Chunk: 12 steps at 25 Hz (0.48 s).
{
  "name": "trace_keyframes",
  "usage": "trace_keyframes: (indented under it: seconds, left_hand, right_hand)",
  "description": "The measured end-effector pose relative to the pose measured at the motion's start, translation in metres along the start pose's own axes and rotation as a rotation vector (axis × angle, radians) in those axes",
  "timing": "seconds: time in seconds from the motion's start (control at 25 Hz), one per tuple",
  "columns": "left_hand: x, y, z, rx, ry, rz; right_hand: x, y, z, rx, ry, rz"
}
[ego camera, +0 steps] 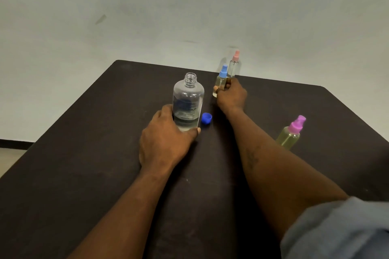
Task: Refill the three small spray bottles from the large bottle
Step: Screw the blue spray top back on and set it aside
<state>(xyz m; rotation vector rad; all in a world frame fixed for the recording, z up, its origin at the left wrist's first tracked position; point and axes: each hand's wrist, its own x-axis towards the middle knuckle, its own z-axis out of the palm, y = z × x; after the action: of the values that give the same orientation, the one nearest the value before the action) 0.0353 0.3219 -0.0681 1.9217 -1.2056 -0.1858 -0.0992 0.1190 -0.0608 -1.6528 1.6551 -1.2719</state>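
The large clear bottle [188, 103] stands upright on the dark table [84, 153] with its neck uncapped and a little liquid at the bottom. My left hand [166, 139] wraps around its base. Its blue cap [206, 118] lies just to the right of it. My right hand [231, 95] grips the small blue-topped spray bottle [221, 80], which holds yellowish liquid and stands farther back. Behind it, at the table's far edge, stands the pink-topped spray bottle [234, 65], looking nearly clear. The purple-topped spray bottle [291, 132] with yellowish liquid stands to the right of my right forearm.
A pale wall rises directly behind the table's far edge. The table's left edge drops to a floor with a dark skirting strip [14, 144]. A grey sleeve [341, 231] covers my right upper arm at the lower right.
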Motion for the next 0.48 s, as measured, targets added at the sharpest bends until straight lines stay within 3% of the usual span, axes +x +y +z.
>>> trace_keyframes:
  seconds: [0.48]
  left_hand:
    - [-0.006, 0.0, 0.002, 0.01, 0.017, -0.008]
  right_hand:
    - [0.088, -0.008, 0.052, -0.223, 0.006, -0.027]
